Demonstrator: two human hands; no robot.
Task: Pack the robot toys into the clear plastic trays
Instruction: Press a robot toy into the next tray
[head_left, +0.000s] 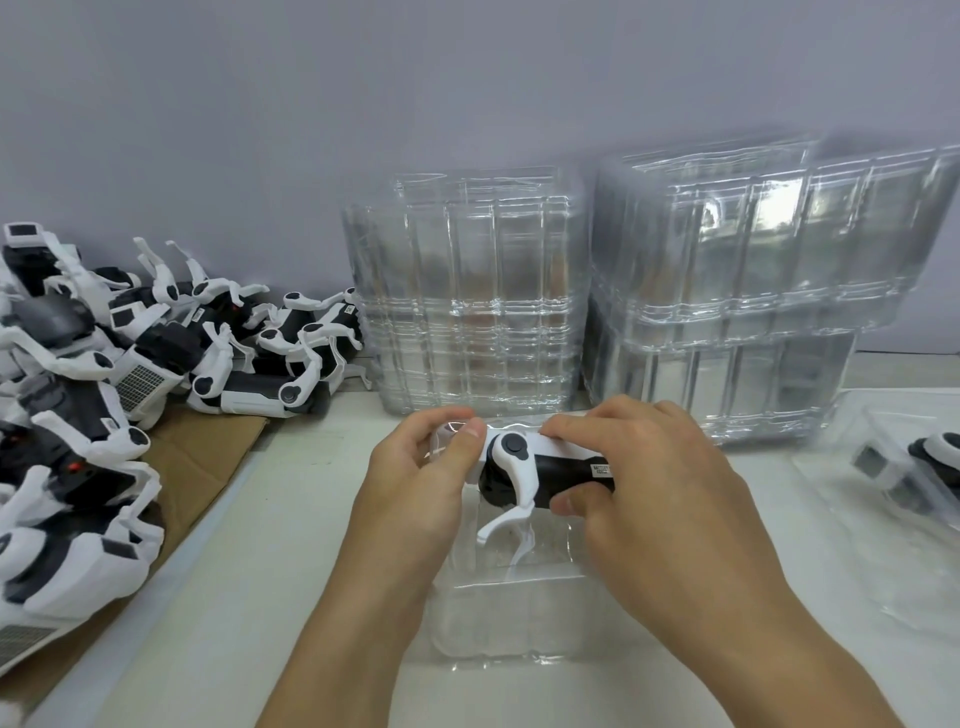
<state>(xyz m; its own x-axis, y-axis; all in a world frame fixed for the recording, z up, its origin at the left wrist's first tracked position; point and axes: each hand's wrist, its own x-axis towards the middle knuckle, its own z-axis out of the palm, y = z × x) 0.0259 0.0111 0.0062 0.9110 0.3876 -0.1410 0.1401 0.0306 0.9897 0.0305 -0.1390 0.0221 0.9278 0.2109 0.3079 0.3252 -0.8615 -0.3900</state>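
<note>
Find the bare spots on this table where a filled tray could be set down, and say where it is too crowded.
Free: the white table between the cardboard sheet and the left hand; also the strip between the right hand and the filled tray. Crowded: the robot toy pile at left, the empty tray stacks behind, and the open tray under the held robot toy.

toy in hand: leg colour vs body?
White legs on the robot toy, body mostly black with a white top; clearest in the head view.
</note>
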